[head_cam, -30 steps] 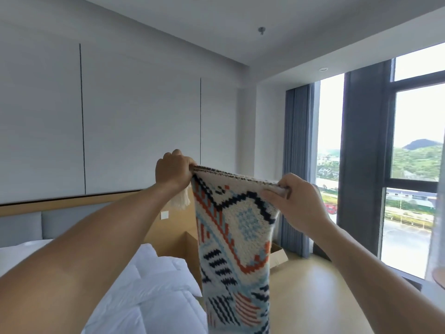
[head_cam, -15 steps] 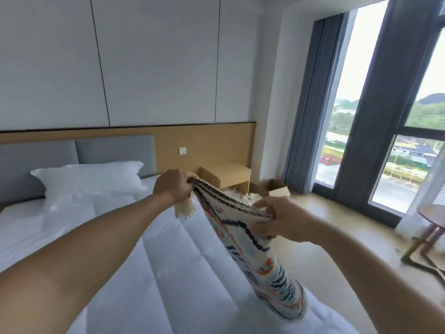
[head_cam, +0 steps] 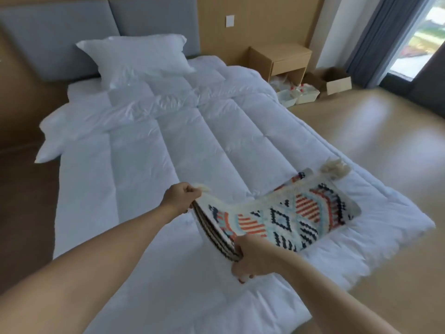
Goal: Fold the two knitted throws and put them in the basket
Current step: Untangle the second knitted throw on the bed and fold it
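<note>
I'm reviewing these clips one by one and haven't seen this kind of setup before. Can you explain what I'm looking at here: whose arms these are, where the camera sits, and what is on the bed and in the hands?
There is no machine here. A person wears a wide-angle camera on the head, so the single picture looks forward and down along their own bare arms. The left hand and the right hand each pinch a corner of one end of a patterned knitted throw, which seems doubled over in layers. That end is lifted; the far end, with a cream tassel, lies on the white duvet covering the bed. A white pillow rests at the grey headboard. Beside the bed stand a wooden nightstand, white bins and a cardboard box on the floor. No second throw shows, and I cannot tell whether either bin is the basket.
</note>
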A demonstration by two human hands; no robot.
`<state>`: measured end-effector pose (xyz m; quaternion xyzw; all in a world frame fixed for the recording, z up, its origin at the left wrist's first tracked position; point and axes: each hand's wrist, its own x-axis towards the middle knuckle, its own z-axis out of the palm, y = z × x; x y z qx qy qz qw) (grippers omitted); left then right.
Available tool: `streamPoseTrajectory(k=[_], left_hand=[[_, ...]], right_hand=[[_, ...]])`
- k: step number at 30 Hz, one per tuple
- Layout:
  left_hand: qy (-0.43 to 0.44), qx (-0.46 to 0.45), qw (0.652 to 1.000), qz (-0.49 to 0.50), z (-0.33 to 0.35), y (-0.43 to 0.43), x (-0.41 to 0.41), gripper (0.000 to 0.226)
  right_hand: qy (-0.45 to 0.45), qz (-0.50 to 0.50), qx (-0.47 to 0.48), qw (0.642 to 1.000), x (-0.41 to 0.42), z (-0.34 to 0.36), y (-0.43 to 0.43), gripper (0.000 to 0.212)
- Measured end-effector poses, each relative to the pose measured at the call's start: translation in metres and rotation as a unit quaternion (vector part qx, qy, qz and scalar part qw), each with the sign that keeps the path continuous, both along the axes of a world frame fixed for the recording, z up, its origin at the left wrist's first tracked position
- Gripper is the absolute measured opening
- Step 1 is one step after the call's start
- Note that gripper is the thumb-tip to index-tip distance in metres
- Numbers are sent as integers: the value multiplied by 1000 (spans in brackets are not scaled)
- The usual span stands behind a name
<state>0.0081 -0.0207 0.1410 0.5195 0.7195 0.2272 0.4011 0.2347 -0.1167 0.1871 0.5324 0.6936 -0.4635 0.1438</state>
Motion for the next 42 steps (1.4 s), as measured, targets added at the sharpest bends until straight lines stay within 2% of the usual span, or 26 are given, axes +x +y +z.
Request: streamPoseTrajectory(k=[3,7,8,11,13,20,24,32,35,38,42], left_hand=[[-5,-18,999,38,-46,-26,-29,14],[-21,-43,997,59,-105,-55,-59,17],[-29,-49,996,68,-118,-63,-66,25],[-54,-68,990,110,-152,-86,-88,66],[-55,-82,986,136,-168,-100,-100,76],[-42,-106,974,195,-218,-134,-118,57],[-50,-105,971,209,-234,-131,-125,57],[-53,-141,967,207,-233,-128,-123,66],[-18,-155,967,202,-226,-121,-119,69],[62,-201,964,161,-224,-114,-117,66],[123,-288,937,156,-215,-102,-112,68]], right_hand=[[-6,44,-1,999,-38,-46,-16,11],[-10,74,-20,997,-79,-105,-41,18],[-12,79,-22,997,-87,-117,-47,18],[-11,101,-29,994,-110,-149,-64,23],[-10,119,-32,992,-123,-167,-74,23],[-17,199,-12,980,-155,-221,-107,23],[-4,168,-17,986,-159,-248,-113,20],[74,82,-145,983,-146,-250,-81,28],[65,51,-92,992,-133,-236,-52,19],[50,31,7,998,-112,-225,-14,17],[25,25,96,995,-68,-220,40,23]])
